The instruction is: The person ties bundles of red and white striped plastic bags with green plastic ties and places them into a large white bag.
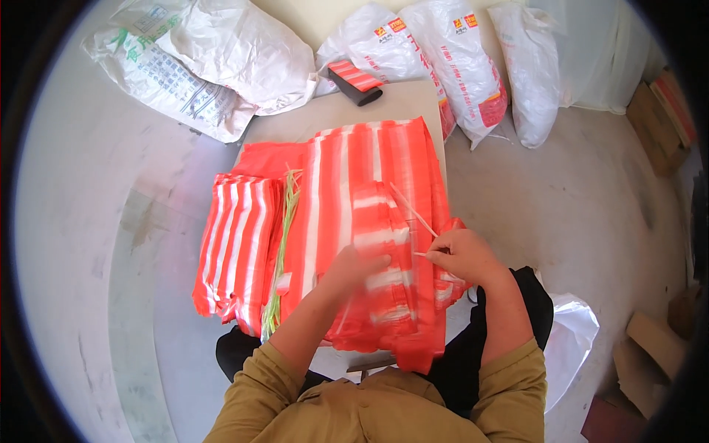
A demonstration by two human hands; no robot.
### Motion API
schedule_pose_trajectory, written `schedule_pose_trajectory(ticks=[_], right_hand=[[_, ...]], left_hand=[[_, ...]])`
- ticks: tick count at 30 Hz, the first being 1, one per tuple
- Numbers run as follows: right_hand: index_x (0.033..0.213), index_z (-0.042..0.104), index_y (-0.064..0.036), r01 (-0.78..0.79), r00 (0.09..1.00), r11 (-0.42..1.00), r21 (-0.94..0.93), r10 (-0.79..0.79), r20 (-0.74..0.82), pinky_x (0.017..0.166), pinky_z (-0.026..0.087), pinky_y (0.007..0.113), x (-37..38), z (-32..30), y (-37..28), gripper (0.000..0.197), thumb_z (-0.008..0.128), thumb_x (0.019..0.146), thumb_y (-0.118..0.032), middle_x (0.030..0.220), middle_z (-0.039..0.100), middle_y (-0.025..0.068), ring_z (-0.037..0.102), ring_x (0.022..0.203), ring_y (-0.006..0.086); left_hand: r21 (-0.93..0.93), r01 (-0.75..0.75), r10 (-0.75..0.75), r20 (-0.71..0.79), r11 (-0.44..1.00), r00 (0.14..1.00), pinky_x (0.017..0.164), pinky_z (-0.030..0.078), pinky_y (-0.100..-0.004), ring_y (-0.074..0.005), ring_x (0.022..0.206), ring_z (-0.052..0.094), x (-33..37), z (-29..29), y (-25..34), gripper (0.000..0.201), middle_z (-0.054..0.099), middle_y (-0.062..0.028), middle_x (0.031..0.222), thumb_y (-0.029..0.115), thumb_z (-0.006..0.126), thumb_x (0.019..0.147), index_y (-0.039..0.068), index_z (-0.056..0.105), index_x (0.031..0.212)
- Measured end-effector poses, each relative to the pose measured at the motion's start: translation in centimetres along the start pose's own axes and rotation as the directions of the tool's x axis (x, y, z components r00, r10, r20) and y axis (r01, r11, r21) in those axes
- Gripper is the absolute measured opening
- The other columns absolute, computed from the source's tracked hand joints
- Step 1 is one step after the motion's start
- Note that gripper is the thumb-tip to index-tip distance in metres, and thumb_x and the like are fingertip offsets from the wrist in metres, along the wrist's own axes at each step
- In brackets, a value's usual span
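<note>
My right hand [467,256] is closed, pinching a thin pale tie strip [410,207] between thumb and fingers. The strip runs up and left from the pinch, and a short end sticks out to the left. Smeared by motion, my left hand [358,267] is over the left side of a folded bundle of red-and-white striped plastic bags [382,230]; its fingers are not clear. That bundle lies on a wider pile of the same striped bags [329,177]. More striped plastic [448,288] shows beneath my right hand.
Left of the pile sits another striped stack [235,240], with yellow-green strips [288,214] alongside. At the table's [410,100] far edge is a black roll with a striped piece [358,83]. White sacks [240,55] and filled clear bags [458,66] stand beyond; cardboard [653,354] lies at right.
</note>
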State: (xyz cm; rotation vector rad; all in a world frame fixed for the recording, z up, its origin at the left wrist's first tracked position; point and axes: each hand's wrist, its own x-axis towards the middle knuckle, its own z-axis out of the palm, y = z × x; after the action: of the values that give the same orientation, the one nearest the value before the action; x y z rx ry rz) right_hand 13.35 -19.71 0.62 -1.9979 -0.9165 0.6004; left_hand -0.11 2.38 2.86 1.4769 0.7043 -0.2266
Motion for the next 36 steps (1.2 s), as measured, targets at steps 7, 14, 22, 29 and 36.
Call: schedule_pose_trajectory(ticks=[7,14,22,29,36], right_hand=[[0.083,0.071,-0.0019,-0.041,0.999,0.998,-0.053,0.040,-0.018,0.065,0.050,0.037,-0.9,-0.9,0.1,0.022,0.072,0.081,-0.024,0.074,0.068,0.0129,0.063,0.068,0.0271],[0.077,0.068,-0.0013,0.018,0.999,0.999,-0.034,-0.017,0.041,0.064,0.048,0.037,-0.7,-0.6,-0.4,0.023,0.076,0.079,-0.022,0.079,0.066,0.0118,0.062,0.069,0.0263],[0.074,0.069,-0.0034,0.259,0.964,0.965,-0.028,-0.261,-0.048,0.107,0.037,0.044,-0.2,-0.2,-0.6,0.013,0.077,0.078,-0.014,0.135,0.059,0.0097,0.041,0.132,0.0343],[0.082,0.069,-0.0060,0.428,0.894,0.904,-0.025,-0.427,-0.137,0.111,0.035,0.049,1.3,2.1,-2.7,0.010,0.075,0.079,-0.013,0.147,0.050,0.0118,0.036,0.140,0.0397],[0.082,0.065,-0.0056,0.516,0.722,0.713,-0.476,-0.660,-0.206,0.099,0.049,0.043,3.3,4.9,-3.1,0.006,0.070,0.080,-0.009,0.138,0.056,0.0130,0.056,0.120,0.0368]], left_hand=[[0.581,-0.172,0.245,-0.049,0.796,0.968,0.084,0.053,-0.0356,-0.0244,0.098,0.068,0.2,0.3,0.7,0.062,0.069,-0.0156,0.107,0.027,0.071,0.087,-0.003,0.047,0.136],[0.772,-0.064,0.298,-0.166,0.632,0.940,0.069,0.052,-0.0363,-0.0223,0.078,0.067,-1.6,-0.6,1.2,0.053,0.067,-0.0136,0.087,0.027,0.068,0.089,0.001,0.051,0.133],[0.245,-0.165,0.179,-0.036,0.955,0.983,0.058,0.050,-0.0226,-0.0084,0.070,0.058,-1.5,-4.7,-0.7,0.021,0.066,-0.0040,0.085,0.010,0.057,0.097,-0.001,0.066,0.112],[-0.193,-0.149,0.156,0.019,0.970,0.988,0.063,0.052,-0.0230,-0.0088,0.076,0.062,-0.9,-5.3,-2.2,0.018,0.067,-0.0043,0.091,0.009,0.057,0.097,0.000,0.068,0.108],[0.288,0.030,0.007,-0.125,0.957,0.992,0.076,0.052,-0.0253,-0.0091,0.087,0.062,-1.6,-2.4,-0.4,0.016,0.064,-0.0036,0.095,0.008,0.061,0.096,0.002,0.067,0.109]])
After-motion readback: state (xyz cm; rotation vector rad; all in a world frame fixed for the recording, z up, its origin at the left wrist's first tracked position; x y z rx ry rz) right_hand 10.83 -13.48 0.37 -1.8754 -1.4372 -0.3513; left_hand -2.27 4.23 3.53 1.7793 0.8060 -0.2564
